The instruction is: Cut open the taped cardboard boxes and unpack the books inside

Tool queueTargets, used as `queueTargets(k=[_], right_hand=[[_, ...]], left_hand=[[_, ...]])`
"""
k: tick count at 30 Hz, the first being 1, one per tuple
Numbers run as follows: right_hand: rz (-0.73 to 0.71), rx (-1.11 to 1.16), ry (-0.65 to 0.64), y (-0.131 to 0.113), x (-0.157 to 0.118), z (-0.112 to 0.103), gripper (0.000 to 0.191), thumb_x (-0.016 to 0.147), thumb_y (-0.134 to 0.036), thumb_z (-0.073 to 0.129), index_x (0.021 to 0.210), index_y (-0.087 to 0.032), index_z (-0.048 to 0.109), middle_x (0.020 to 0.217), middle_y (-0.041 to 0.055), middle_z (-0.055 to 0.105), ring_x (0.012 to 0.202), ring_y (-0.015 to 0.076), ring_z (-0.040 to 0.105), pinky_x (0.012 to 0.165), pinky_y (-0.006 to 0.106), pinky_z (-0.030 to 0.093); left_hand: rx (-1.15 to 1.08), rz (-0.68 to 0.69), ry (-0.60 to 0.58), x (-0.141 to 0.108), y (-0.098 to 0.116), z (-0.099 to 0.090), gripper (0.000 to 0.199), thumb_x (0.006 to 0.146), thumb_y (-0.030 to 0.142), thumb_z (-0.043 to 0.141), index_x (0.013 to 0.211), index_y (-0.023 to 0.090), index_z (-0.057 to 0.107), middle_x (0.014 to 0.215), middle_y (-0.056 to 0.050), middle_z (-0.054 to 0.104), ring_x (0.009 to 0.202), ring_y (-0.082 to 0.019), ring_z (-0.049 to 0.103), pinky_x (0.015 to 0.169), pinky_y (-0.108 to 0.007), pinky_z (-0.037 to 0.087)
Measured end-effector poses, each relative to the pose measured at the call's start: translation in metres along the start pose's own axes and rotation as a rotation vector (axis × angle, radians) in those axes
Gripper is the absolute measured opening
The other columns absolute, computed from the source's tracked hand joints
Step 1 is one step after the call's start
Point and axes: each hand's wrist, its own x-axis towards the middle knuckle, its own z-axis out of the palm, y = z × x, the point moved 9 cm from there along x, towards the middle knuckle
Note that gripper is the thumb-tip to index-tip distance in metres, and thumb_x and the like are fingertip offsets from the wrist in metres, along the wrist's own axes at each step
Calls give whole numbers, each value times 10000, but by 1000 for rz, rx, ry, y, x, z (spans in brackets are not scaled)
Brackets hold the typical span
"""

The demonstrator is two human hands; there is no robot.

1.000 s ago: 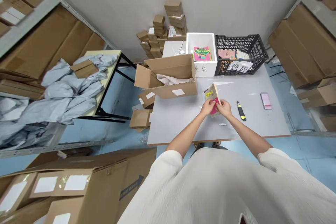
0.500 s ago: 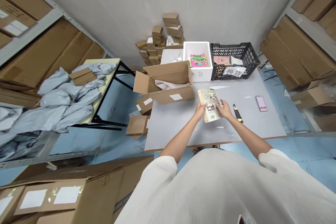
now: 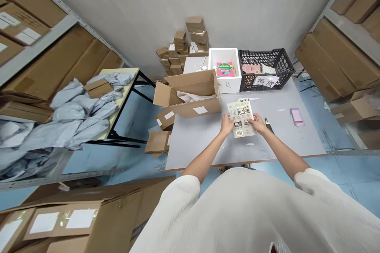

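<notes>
Both hands hold a pale green book [image 3: 242,116] above the grey table, its barcoded cover facing up toward me. My left hand [image 3: 227,125] grips the left edge, and my right hand [image 3: 257,123] grips the right edge, thumbs on the cover. Just beyond my right hand lies a black and yellow box cutter [image 3: 268,126], partly covered by that hand. Left of the book stands an open cardboard box [image 3: 190,108] with greyish wrapping material [image 3: 192,97] inside.
At the table's back are a white foam box [image 3: 228,86] and a black plastic crate [image 3: 264,83], both containing books. A pink phone-like item [image 3: 297,117], blurred out, lies right. Grey parcels [image 3: 80,106] cover a side table. Small cartons [image 3: 175,57] are stacked by the wall.
The book has turned from a tilted angle to lie flatter and squarer to me, showing its whole cover. My right hand has shifted slightly right with its edge.
</notes>
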Motion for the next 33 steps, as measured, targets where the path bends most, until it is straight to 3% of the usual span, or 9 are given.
queueTargets(k=[6, 10, 12, 17, 22, 26, 29, 33], right_hand=[[-97, -53, 91, -8, 8, -3, 594, 684, -611, 874, 1052, -274, 550, 903, 32, 812, 809, 249, 760, 784, 384, 610], [-183, -153, 135, -21, 1, 8, 512, 741, -572, 832, 1062, -266, 576, 968, 51, 808, 915, 274, 766, 844, 410, 618], [-263, -278, 163, -31, -10, 18, 436, 794, -535, 803, 1077, -256, 625, 1032, 61, 807, 971, 279, 759, 908, 429, 612], [-503, -595, 121, -44, -45, 51, 385, 921, -378, 704, 1283, -246, 715, 1211, 102, 781, 1093, 310, 723, 1007, 479, 579], [-596, -801, 22, -27, -58, 68, 453, 949, -323, 709, 1396, -254, 734, 1404, 146, 725, 1296, 372, 647, 1109, 556, 535], [-569, -766, -107, -9, -50, 65, 407, 992, -395, 681, 1369, -264, 758, 1433, 132, 717, 1356, 344, 636, 1195, 547, 502], [-436, -704, -35, 2, -33, 37, 491, 978, -424, 659, 1432, -243, 711, 1442, 150, 703, 1357, 341, 641, 1221, 558, 487], [-146, -577, 60, 24, -17, 0, 689, 904, -444, 705, 1539, -200, 604, 1507, 193, 659, 1309, 339, 683, 1145, 538, 549]], left_hand=[[4, 105, 79, -10, 18, 5, 480, 840, 91, 748, 1305, 207, 730, 1602, -163, 580, 1517, -337, 549, 1304, -473, 399], [-261, 42, -130, -10, 20, 36, 363, 891, 222, 818, 1247, 212, 750, 1322, -125, 767, 1183, -285, 746, 1130, -450, 559], [-385, 6, -167, -11, 20, 44, 376, 894, 325, 867, 1231, 208, 747, 1186, -109, 804, 1086, -267, 773, 1047, -425, 599], [-576, -77, -149, -14, 10, 44, 491, 875, 462, 906, 1207, 196, 661, 975, -77, 811, 861, -216, 786, 823, -343, 630], [-585, -170, -55, -13, -12, 37, 424, 814, 330, 901, 1094, 210, 607, 860, -11, 780, 761, -180, 757, 768, -301, 601], [-555, -202, -15, -17, -25, 28, 245, 812, 260, 772, 1013, 214, 642, 915, -17, 801, 829, -178, 756, 797, -287, 585], [-551, -171, -40, -19, -24, 20, 239, 788, 238, 720, 1022, 209, 681, 988, -41, 820, 863, -195, 759, 810, -300, 578], [-568, -199, -45, -17, -27, 10, 290, 764, 236, 700, 1051, 203, 697, 970, -51, 822, 818, -219, 752, 772, -324, 570]])
